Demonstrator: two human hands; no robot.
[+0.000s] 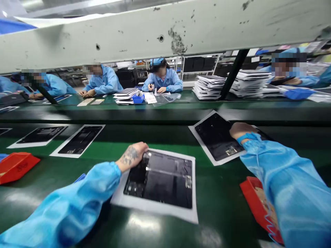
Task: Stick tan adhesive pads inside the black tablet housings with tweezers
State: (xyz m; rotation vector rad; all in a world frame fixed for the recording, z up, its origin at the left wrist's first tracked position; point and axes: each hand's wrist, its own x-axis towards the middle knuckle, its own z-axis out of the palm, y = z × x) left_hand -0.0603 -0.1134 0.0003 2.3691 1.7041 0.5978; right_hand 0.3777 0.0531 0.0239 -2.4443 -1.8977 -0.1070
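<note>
My left hand (134, 155) is closed on the upper left edge of a black tablet housing (165, 182) and the white sheet (178, 214) under it. The housing lies open side up, its metal strips and small parts showing. Farther right, my right hand (242, 130) is curled at the right edge of a second black tablet housing (214, 136), which sits askew on its own white sheet (198, 132). The right fingertips are hidden behind the hand. A dark piece (265, 135) shows just beyond that hand, partly covered by my sleeve.
More housings on sheets (80, 139) lie along the green bench at left. Red bins stand at far left (19, 167) and under my right forearm (254, 203). A metal beam (134, 34) crosses overhead. Co-workers in blue sit opposite, near paper stacks (209, 88).
</note>
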